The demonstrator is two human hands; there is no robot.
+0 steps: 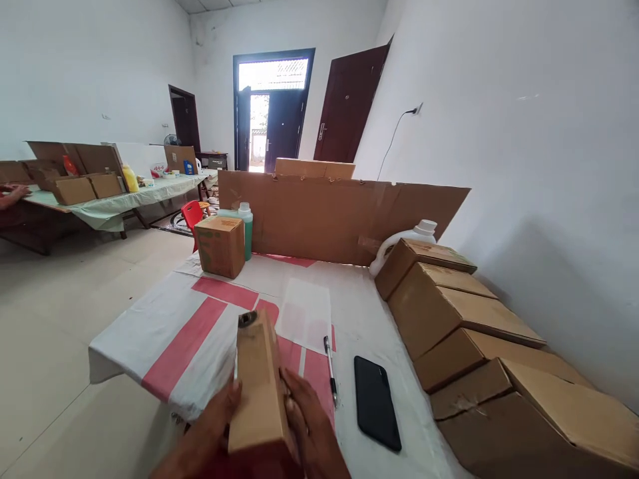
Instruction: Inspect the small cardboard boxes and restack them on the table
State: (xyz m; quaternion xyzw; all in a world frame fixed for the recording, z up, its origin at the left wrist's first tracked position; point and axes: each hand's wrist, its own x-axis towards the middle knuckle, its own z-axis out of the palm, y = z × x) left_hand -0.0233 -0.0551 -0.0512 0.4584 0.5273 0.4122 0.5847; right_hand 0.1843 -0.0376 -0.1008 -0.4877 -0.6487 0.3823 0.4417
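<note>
Between my two hands is a narrow brown cardboard box [257,386], tilted up above the front part of the table. A dark patch shows on its far top end; I cannot make out what it is. My left hand [217,416] presses on the box's left side, its thumb along the edge. On the right side, the fingers of my right hand [309,416] are closed against the cardboard. A black-and-white pen [330,369] lies just right of my right hand. Beside it rests a black phone [376,402], face up or down I cannot tell.
Cardboard boxes [479,319] line the table's right edge, with a white jug [407,239] behind them. A cardboard panel [319,216] stands across the back. At the back left are another box [222,249] and a green bottle [248,229]. A person's arm [14,196] shows far left.
</note>
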